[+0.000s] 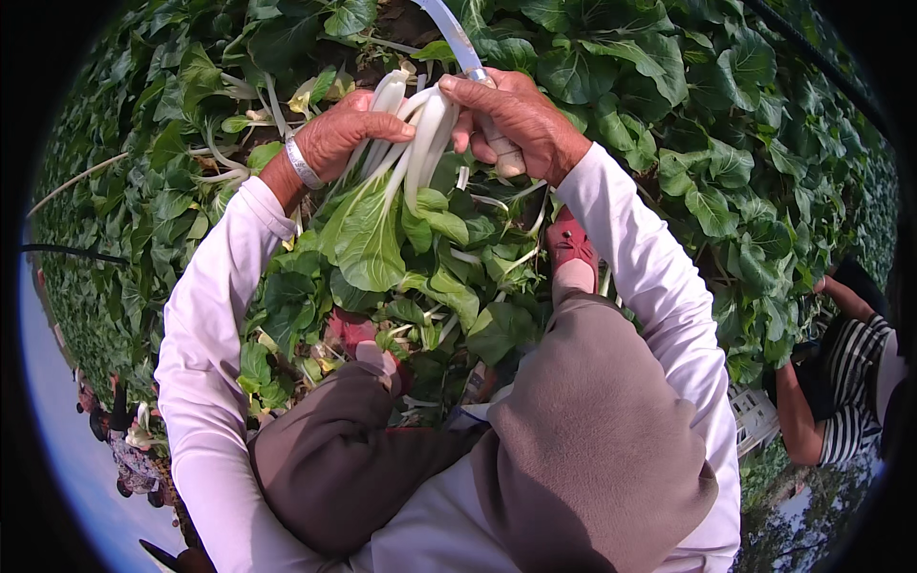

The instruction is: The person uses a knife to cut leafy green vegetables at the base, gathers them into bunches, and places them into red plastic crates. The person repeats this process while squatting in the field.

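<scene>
A head of leafy greens with thick white stalks, like pak choi (380,215), hangs leaves-down between my hands. My left hand (351,132) grips its stalks, the thumb lying across them. In my right hand (519,118) is the wooden handle (505,147) of a sickle, whose curved metal blade (455,32) points up and away from me. The right thumb and fingertips also touch a white stalk (435,118) that bends away from the bunch. The blade's tip runs out of the picture at the top.
Dense growing greens (723,157) spread on both sides. Cut leaves and stalks (501,265) lie between my red shoes (571,243). At right, a person in a striped top (852,387) works beside a white plastic crate (752,419). Other people (132,458) are far left. A dark hose or cable (75,251) crosses the left edge.
</scene>
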`<act>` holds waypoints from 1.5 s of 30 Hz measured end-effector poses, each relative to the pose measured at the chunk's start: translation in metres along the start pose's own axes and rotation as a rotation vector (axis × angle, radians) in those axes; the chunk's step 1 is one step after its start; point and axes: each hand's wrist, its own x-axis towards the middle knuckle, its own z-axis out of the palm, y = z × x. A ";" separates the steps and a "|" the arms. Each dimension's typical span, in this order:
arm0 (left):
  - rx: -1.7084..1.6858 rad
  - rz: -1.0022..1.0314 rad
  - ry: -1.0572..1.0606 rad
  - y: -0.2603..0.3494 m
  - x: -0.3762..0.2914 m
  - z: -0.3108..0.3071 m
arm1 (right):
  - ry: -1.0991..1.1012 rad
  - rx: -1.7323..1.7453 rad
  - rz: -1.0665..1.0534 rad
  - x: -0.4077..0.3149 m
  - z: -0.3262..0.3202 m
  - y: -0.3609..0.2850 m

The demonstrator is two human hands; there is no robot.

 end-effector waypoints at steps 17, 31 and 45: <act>-0.291 -0.063 -0.053 0.004 -0.003 0.064 | 0.224 -0.126 -0.322 -0.040 0.006 0.017; 1.094 0.341 0.023 0.029 0.037 0.103 | 0.866 -0.723 -0.086 -0.158 -0.120 0.163; 1.775 0.503 -0.119 0.019 0.135 0.190 | 0.774 -1.113 -0.080 -0.095 -0.160 0.117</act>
